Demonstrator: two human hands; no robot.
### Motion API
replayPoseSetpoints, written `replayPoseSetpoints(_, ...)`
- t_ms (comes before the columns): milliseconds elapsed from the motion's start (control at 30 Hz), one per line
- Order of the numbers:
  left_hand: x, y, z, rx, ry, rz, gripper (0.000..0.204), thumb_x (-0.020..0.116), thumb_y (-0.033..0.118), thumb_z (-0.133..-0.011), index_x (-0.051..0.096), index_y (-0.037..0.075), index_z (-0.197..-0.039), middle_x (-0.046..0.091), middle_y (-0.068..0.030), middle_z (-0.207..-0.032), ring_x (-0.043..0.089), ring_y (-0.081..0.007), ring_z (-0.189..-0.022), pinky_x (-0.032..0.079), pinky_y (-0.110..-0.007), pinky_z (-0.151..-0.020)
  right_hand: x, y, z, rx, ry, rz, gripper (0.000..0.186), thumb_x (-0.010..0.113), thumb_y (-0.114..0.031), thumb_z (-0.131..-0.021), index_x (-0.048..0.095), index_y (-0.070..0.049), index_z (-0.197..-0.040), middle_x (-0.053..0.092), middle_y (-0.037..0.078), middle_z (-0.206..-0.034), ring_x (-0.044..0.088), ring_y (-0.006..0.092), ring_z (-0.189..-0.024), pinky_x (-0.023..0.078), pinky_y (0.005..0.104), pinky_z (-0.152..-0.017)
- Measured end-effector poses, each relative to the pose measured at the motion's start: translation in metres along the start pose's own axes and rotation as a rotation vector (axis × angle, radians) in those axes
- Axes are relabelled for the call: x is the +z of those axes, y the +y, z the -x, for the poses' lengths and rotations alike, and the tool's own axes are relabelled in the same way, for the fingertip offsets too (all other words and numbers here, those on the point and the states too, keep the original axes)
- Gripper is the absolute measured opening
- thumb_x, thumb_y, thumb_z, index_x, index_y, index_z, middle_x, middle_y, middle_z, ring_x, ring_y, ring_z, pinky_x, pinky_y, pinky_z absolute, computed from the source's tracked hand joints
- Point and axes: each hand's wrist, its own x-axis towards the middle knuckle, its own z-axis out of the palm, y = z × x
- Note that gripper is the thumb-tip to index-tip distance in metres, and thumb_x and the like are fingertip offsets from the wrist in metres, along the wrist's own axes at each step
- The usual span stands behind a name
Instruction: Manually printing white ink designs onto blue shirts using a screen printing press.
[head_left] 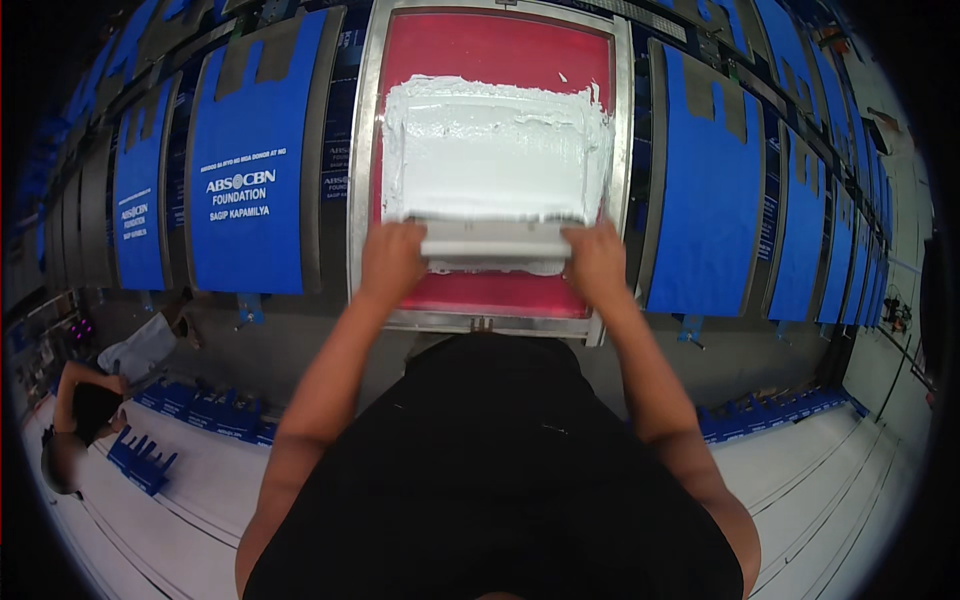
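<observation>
A wide squeegee (497, 240) lies across the lower part of a red printing screen (500, 38), somewhat blurred. My left hand (394, 258) is closed round its left end, and my right hand (596, 260) grips the right end. Thick white ink (490, 145) covers the middle of the mesh beyond the squeegee, with ragged ridges along its top and sides. A thin line of the ink shows just below the blade, above a bare red strip. The screen's metal frame (620, 150) surrounds the mesh. Whatever lies under the screen is hidden.
Blue printed fabric pieces (245, 160) lie on boards in a row to the left, and more blue pieces (705, 190) to the right. Another person (90, 405) is at the lower left, near blue cut pieces (140, 460) by the pale floor (200, 520).
</observation>
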Motion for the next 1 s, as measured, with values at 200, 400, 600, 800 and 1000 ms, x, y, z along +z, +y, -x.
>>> replayPoseSetpoints(200,-0.041,-0.035,-0.184,-0.169,-0.209,-0.141,0.034,0.076,0.036,-0.073,0.070,0.008,-0.091,0.069,-0.0160,-0.083,0.068,-0.0328,-0.082,0.054,-0.043,-0.074,-0.039,0.058,-0.180,0.030,-0.081,0.164,0.035,0.064,-0.013,-0.068,0.070,-0.015,-0.102,0.070,0.013,-0.090,0.067,0.0318,-0.085,0.054,0.0427,-0.075)
replayPoseSetpoints(400,-0.045,0.002,-0.036,-0.214,-0.369,-0.045,0.028,0.076,0.015,-0.067,0.069,0.008,-0.093,0.067,-0.0141,-0.084,0.064,-0.0335,-0.083,0.051,-0.045,-0.074,-0.045,-0.002,-0.037,0.081,-0.342,0.108,0.045,0.061,-0.005,-0.066,0.069,-0.018,-0.108,0.065,0.015,-0.080,0.063,0.0333,-0.085,0.050,0.0442,-0.081)
replayPoseSetpoints(600,-0.013,0.010,0.010,-0.054,-0.109,0.035,0.032,0.070,0.000,-0.054,0.065,0.005,-0.085,0.064,-0.0119,-0.078,0.060,-0.0314,-0.078,0.047,-0.042,-0.072,-0.019,-0.015,0.012,0.065,-0.103,-0.055,0.037,0.063,0.001,-0.060,0.068,-0.010,-0.094,0.064,0.015,-0.080,0.060,0.0338,-0.085,0.046,0.0455,-0.089)
replayPoseSetpoints(800,-0.031,-0.038,-0.168,-0.136,-0.146,-0.127,0.027,0.074,0.025,-0.070,0.070,0.007,-0.090,0.068,-0.0182,-0.083,0.066,-0.0359,-0.080,0.053,-0.045,-0.072,-0.023,0.056,-0.158,0.018,0.015,0.094,0.032,0.061,-0.013,-0.069,0.070,-0.015,-0.100,0.070,0.013,-0.088,0.067,0.0306,-0.086,0.052,0.0448,-0.079)
replayPoseSetpoints(1000,-0.040,-0.013,-0.043,-0.187,-0.274,-0.004,0.028,0.076,0.013,-0.068,0.070,0.009,-0.094,0.066,-0.0156,-0.085,0.063,-0.0350,-0.084,0.051,-0.045,-0.074,-0.052,-0.011,-0.045,0.091,-0.338,0.055,0.046,0.059,-0.001,-0.066,0.068,-0.014,-0.109,0.068,0.014,-0.085,0.063,0.0342,-0.088,0.051,0.0438,-0.082)
